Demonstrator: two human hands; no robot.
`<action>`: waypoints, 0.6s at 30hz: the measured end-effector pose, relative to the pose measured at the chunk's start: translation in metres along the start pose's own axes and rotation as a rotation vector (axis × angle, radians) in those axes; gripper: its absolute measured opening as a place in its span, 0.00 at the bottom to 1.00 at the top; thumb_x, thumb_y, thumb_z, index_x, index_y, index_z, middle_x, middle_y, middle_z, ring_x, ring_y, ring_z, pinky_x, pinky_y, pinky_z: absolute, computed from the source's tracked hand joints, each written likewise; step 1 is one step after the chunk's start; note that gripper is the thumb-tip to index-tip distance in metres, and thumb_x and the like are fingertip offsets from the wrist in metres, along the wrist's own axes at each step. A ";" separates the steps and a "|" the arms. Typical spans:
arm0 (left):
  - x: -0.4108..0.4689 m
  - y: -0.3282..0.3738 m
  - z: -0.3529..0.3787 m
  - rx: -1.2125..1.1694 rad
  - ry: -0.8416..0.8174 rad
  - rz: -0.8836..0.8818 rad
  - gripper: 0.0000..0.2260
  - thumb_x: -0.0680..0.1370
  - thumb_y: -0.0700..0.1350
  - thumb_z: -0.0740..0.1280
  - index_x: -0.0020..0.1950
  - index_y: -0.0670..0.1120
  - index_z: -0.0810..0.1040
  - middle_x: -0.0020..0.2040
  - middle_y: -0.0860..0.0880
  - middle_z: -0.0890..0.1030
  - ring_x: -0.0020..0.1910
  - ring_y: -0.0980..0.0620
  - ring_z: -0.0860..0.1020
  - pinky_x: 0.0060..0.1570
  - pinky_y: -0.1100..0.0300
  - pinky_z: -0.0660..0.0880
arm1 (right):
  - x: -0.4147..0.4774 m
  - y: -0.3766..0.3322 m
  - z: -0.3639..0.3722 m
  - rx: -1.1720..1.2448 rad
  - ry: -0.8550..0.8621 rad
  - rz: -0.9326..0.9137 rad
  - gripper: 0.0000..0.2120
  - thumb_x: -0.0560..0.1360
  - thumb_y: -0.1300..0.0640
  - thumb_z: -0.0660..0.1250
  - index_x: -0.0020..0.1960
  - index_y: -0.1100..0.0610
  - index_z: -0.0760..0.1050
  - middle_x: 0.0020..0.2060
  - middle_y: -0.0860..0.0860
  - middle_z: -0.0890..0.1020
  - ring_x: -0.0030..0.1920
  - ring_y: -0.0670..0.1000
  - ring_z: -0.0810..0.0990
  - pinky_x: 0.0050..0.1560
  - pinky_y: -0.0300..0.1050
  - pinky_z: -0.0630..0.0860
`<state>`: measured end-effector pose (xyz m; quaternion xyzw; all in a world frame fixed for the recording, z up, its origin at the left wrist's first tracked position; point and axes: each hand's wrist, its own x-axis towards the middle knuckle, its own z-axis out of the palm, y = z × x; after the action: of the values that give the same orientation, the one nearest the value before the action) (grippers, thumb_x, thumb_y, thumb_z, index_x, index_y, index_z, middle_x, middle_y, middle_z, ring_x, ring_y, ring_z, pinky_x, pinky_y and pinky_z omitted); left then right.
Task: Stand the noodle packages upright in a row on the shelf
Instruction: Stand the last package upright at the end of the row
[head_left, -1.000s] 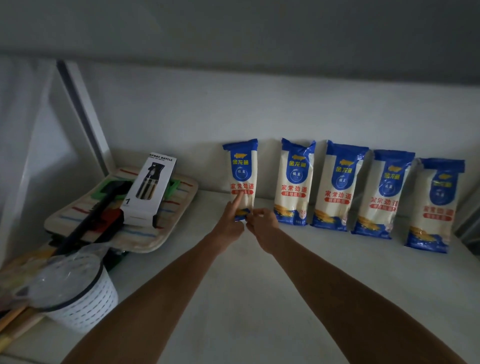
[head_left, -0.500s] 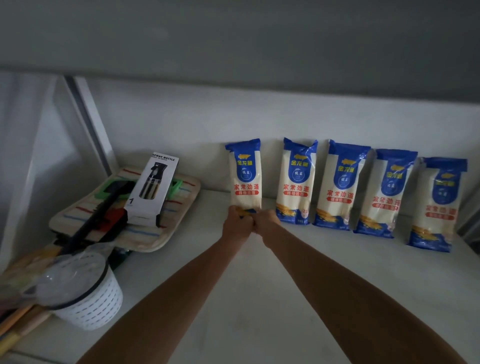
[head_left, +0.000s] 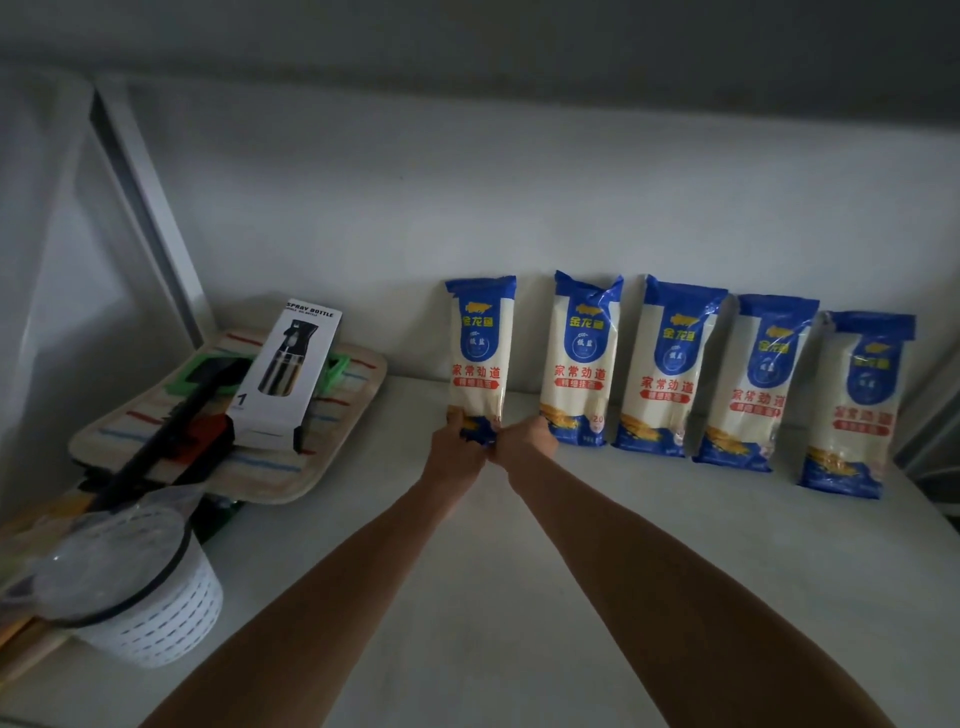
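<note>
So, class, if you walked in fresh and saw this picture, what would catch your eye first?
Five blue-and-white noodle packages stand in a row against the shelf's back wall. Both hands meet at the foot of the leftmost package, the left hand and right hand gripping its bottom edge. Left of them, a white spray bottle box lies on a striped mat.

Bare shelf (head_left: 467, 597) up front — clutter left: spray bottle box (head_left: 288, 374), basket (head_left: 150, 618).

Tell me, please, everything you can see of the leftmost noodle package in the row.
The leftmost noodle package is a tall, slim plastic bag, white with a blue top band, a blue logo panel and red characters. It stands upright against the back wall at the left end of five packages, apart from its neighbour. The left hand and right hand grip its blue bottom end on the shelf.
</note>
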<state>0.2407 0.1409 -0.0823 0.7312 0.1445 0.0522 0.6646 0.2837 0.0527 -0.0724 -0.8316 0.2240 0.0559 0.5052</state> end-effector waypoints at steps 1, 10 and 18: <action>0.000 0.000 0.001 0.033 0.006 0.004 0.12 0.84 0.40 0.60 0.65 0.37 0.73 0.52 0.40 0.82 0.50 0.42 0.81 0.48 0.62 0.81 | 0.001 0.002 0.001 -0.013 0.007 -0.007 0.13 0.73 0.62 0.71 0.52 0.61 0.70 0.52 0.57 0.75 0.56 0.56 0.78 0.57 0.49 0.79; -0.019 0.002 0.007 0.264 0.030 0.198 0.11 0.86 0.41 0.56 0.64 0.39 0.72 0.56 0.40 0.77 0.49 0.48 0.79 0.37 0.65 0.81 | -0.003 0.009 0.000 0.114 0.025 -0.025 0.13 0.77 0.59 0.67 0.60 0.62 0.77 0.57 0.57 0.81 0.55 0.58 0.81 0.56 0.49 0.79; 0.004 0.005 -0.013 0.413 0.066 0.122 0.27 0.68 0.50 0.73 0.64 0.40 0.72 0.58 0.41 0.80 0.56 0.43 0.80 0.49 0.56 0.81 | -0.017 -0.001 -0.002 0.086 -0.156 -0.224 0.22 0.80 0.52 0.58 0.73 0.41 0.62 0.61 0.55 0.78 0.56 0.57 0.80 0.41 0.44 0.76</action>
<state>0.2413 0.1543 -0.0764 0.8571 0.1295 0.0857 0.4913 0.2682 0.0566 -0.0655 -0.8221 0.0918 0.0541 0.5593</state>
